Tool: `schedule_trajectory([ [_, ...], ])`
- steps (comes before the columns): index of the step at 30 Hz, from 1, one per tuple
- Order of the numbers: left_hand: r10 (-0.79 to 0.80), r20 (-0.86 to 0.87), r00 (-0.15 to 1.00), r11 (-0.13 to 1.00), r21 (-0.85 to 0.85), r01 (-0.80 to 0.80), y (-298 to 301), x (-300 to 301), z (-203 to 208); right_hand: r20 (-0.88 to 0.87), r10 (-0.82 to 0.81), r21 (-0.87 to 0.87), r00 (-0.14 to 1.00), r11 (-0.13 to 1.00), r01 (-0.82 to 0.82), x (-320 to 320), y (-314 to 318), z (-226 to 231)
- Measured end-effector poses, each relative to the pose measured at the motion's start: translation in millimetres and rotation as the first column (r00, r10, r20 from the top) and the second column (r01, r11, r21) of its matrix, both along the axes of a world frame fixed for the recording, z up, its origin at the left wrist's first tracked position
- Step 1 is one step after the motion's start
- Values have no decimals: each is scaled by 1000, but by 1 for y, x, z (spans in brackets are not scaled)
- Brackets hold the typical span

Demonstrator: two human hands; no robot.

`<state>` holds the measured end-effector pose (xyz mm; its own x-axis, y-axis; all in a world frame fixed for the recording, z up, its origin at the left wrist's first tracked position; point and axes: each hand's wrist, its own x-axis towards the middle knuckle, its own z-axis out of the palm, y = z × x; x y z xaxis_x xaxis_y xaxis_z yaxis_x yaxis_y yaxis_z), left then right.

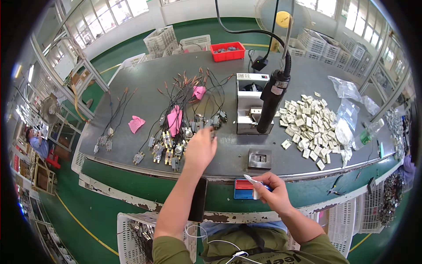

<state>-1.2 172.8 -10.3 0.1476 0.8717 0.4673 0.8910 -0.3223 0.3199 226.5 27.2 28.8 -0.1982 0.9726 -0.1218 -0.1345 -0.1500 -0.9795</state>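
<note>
My left hand reaches over a heap of black-wired parts with grey plugs and copper-coloured ends. Its fingers curl down beside the grey plugs; blur and the back of the hand hide whether they grip one. Nearer me, my right hand is closed on a slim white pointed piece, with a bit of blue showing by the fingers. Under that hand sits a small red and blue box. Just beyond it stands a metal block fixture with a slot, nothing touching it.
A black electric screwdriver hangs before a screw feeder. Cream plastic pieces are heaped at right, beside plastic bags and a bottle. Pliers lie at the near right, a red bin at the far edge.
</note>
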Motion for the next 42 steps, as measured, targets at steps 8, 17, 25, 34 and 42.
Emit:
schedule_trajectory([
  [8, 322, 430, 843, 655, -744, 129, -79, -64, 39, 65, -75, -109, 995, 991, 81, 13, 5, -8],
  [17, 359, 919, 166, 773, -392, 499, -177, -54, 34, 253, 0, -32, 967, 999, 9, 24, 6, 3],
  [25, 262, 955, -141, 595, -45, 803, -232, -28, 33, 720, 226, -25, 656, 953, -301, 29, 28, 28],
  [34, -38, 971, 235, 792, -114, 599, -202, -15, 15, 974, 183, -73, 133, 811, -580, 19, 57, -5],
  [42, 37, 992, 117, 825, -97, 557, -195, -16, 8, 980, 176, -92, 87, 803, -589, 14, 61, -18],
])
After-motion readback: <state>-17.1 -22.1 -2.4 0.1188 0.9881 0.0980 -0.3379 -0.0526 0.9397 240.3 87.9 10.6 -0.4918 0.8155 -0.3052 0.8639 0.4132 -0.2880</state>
